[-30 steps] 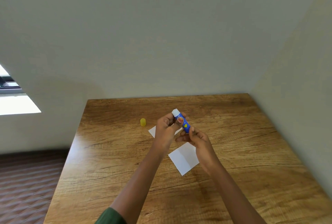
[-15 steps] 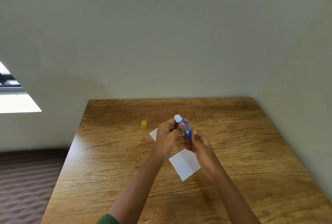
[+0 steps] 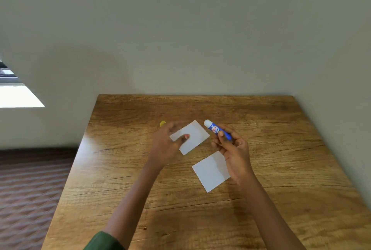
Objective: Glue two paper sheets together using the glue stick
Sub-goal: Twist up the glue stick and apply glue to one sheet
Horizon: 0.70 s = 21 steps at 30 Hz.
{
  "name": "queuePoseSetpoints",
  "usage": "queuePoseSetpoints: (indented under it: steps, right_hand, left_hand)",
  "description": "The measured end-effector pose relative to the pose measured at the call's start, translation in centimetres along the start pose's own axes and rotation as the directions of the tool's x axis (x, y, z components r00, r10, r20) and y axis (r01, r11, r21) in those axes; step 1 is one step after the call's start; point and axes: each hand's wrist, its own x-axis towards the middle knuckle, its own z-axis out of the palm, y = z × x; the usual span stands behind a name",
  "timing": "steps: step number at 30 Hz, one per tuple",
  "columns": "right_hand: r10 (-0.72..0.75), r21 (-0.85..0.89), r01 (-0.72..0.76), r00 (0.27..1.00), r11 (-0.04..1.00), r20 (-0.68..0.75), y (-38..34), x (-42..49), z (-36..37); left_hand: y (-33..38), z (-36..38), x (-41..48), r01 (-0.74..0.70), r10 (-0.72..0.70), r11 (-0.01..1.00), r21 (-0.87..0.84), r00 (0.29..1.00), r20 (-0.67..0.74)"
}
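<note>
Hands now apart: left hand [image 3: 166, 145] pinches a lifted sheet [image 3: 190, 136]; right hand [image 3: 233, 149] grips uncapped glue [image 3: 217, 130], ready to apply.

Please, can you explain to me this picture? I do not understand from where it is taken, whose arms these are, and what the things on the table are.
There is no machine here. A camera worn on a person's head looks down at their two bare hands. The left hand pinches one white paper sheet. The right hand holds an open blue glue stick, white tip pointing away. A second paper sheet lies on the wooden table. The small yellow thing, partly hidden behind the left hand, is probably the glue's cap.
</note>
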Motion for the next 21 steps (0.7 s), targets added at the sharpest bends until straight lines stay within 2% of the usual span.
queuePoseSetpoints:
  steps: [3, 6, 12, 17, 21]
  right_hand:
    - [0.05, -0.014, -0.051, 0.998, 0.999, -0.038, 0.5, 0.6, 0.0]
    - [0.086, -0.043, -0.088, 0.995, 0.995, -0.047, 1.3, 1.3, 0.6]
    - [0.089, -0.14, -0.095, 0.995, 0.986, -0.048, 2.6, 2.4, 2.0]
    - [0.02, -0.427, -0.03, 0.999, 0.904, -0.028, 3.6, 3.0, 3.7]
    - [-0.051, -0.549, 0.064, 0.998, 0.834, 0.038, 3.8, 3.9, 5.1]
  left_hand:
    - [-1.9, -0.6, -0.1, 0.005, 0.004, 0.995, 0.095, 0.996, -0.09]
    - [-3.1, -0.3, -0.3, 0.03, -0.003, 0.973, 0.228, 0.993, -0.12]
    - [-3.8, 0.6, -0.4, 0.051, -0.005, 0.955, 0.292, 0.988, -0.155]
    - [-3.9, 0.5, -0.2, 0.034, 0.014, 0.947, 0.318, 0.989, -0.145]
    - [-3.9, 0.6, -0.1, 0.028, 0.021, 0.944, 0.33, 0.99, -0.142]
